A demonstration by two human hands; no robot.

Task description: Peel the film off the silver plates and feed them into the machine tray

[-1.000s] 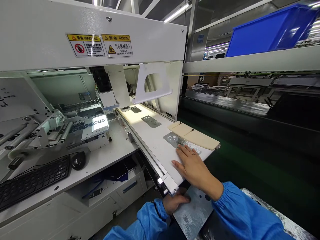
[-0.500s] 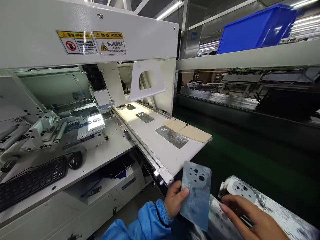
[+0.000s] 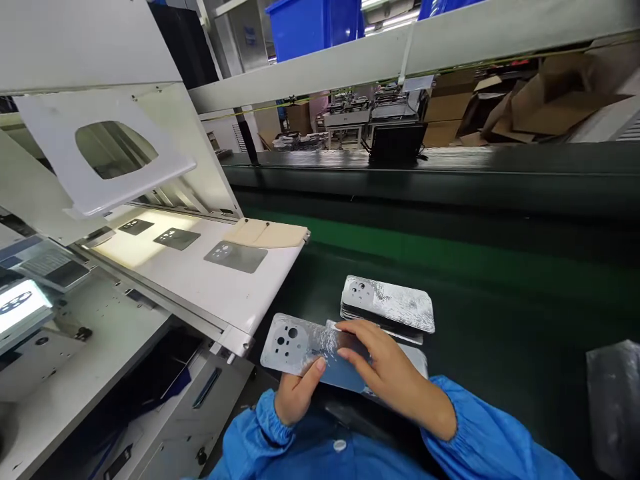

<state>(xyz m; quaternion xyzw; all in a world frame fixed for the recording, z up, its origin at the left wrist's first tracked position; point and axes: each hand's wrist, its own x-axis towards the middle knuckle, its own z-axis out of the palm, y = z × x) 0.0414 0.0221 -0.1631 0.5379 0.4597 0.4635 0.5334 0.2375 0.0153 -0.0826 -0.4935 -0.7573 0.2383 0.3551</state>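
Observation:
A silvery phone back panel (image 3: 290,343) with camera holes at its left end lies nearly level in front of me. My left hand (image 3: 297,393) grips its near edge, the thumb on top. My right hand (image 3: 385,363) reaches over its right half, with thumb and forefinger closing on the panel at the far edge; the other fingers are hidden. Another panel (image 3: 417,360) partly shows under my right hand. Just beyond, a stack of similar panels (image 3: 395,305) sits on the dark belt, its camera holes also to the left.
On the left, a white conveyor (image 3: 215,293) carries several panels in a row and a beige board (image 3: 265,233) at its far edge. A white guard (image 3: 60,147) overhangs it. Dark green belt (image 3: 480,280) stretches rightward. A clear plastic-wrapped bundle (image 3: 615,407) lies far right.
My view has swung to the right. The panel in my left hand has turned from upright to lying sideways. My right hand has come from beside the stack onto this panel.

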